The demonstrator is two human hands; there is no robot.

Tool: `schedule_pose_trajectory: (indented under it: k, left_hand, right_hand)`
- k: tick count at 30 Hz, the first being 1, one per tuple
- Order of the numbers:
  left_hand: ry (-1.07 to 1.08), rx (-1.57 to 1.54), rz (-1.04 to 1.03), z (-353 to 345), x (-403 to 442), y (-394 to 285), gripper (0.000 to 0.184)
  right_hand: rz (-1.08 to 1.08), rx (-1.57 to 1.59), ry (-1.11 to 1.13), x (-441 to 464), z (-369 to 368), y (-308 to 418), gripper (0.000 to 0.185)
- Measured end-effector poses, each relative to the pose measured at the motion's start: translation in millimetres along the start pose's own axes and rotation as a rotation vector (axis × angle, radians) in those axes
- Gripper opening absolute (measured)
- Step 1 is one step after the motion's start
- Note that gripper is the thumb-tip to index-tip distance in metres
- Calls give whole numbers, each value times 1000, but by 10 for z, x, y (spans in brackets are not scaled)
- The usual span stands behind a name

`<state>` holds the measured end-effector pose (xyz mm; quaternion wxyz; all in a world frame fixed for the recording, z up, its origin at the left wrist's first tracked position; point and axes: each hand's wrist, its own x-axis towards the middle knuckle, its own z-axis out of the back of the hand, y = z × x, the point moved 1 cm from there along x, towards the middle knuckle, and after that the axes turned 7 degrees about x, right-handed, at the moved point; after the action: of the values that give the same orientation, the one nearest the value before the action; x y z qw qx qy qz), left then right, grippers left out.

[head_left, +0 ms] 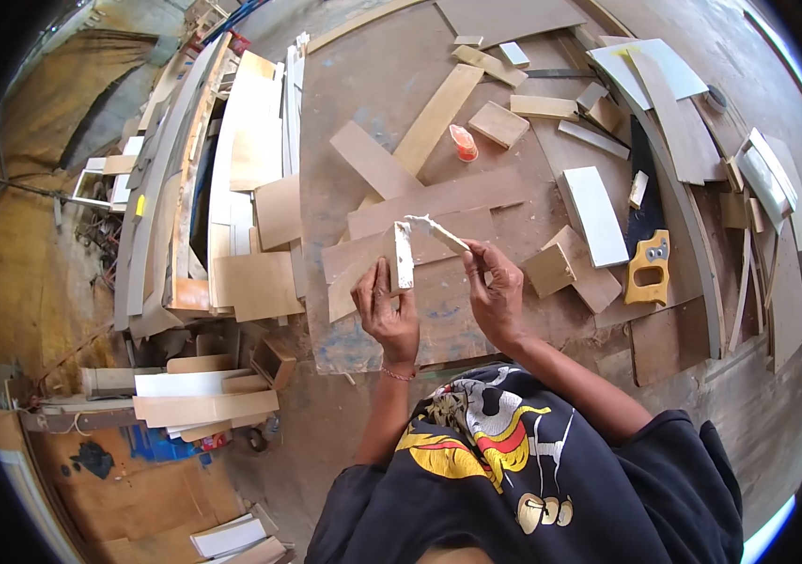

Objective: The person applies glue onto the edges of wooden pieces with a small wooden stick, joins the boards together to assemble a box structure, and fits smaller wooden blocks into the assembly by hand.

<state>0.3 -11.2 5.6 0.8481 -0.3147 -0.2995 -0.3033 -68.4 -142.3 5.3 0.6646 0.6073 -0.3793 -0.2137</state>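
Note:
My left hand [388,315] is closed around a small wooden block [404,258], held upright with white paste smeared along its narrow edge. Between the pinched fingers of my right hand [497,289] is a thin wooden stick [446,237], slanting up and left. White paste clings to the stick's far end, which is close to the block's top edge; whether they touch I cannot tell. Beneath both hands, brown boards [434,202] lie across the worktable [354,343]. Farther back stands a small orange-red and white cup [464,144].
To the right lie a yellow-handled handsaw [647,268], a white-faced block [595,216] and wooden offcuts [549,270]. Long planks [669,113] edge the table's right side. Tall stacked panels [249,122] stand at the left, with more boards [205,404] below.

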Motion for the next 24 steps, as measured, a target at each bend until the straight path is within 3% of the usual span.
schedule_pose_trajectory:
  k: [5, 7, 10, 16, 24]
  left_hand:
    - [-4, 18, 9, -1, 16, 0, 45]
    - [-8, 20, 7, -8, 9, -1, 44]
    - [-5, 7, 13, -12, 7, 10, 44]
    - [-24, 5, -11, -29, -5, 27, 45]
    - [-21, -12, -4, -14, 2, 26, 44]
  right_hand:
    - [61, -36, -2, -4, -32, -31, 12]
    - [269, -175, -50, -4, -44, -23, 13]
    - [202, -180, -13, -44, -58, -65, 14]
    - [293, -225, 31, -122, -58, -18, 14]
    - [262, -225, 5, -55, -81, -35, 14]
